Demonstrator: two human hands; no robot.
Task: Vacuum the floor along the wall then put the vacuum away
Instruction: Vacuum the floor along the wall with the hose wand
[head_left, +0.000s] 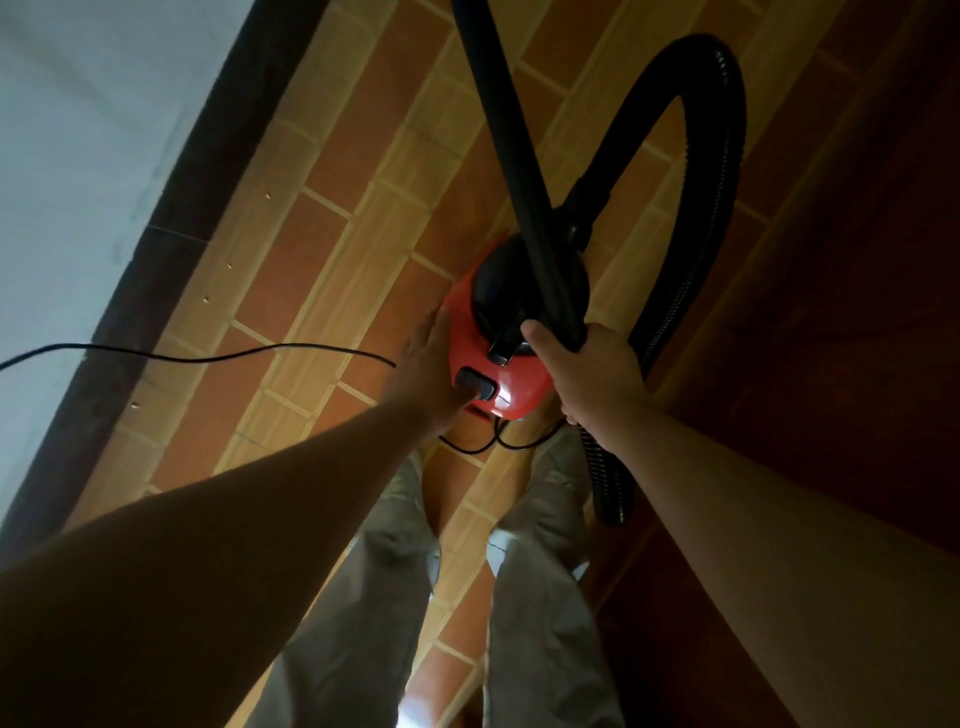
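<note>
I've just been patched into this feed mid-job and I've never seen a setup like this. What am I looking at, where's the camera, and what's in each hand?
There is no machine arm here: a person works with bare hands, and the single camera sits on their head, looking down past both forearms. The left hand lies with straight fingers against the side of the red vacuum cleaner, thumb near its black switch. The right hand grips the black tube, whose ribbed hose loops round to the cleaner. A thin cord runs off left across the tiled floor towards the white wall. The pale trousers below are the person's own legs.
</note>
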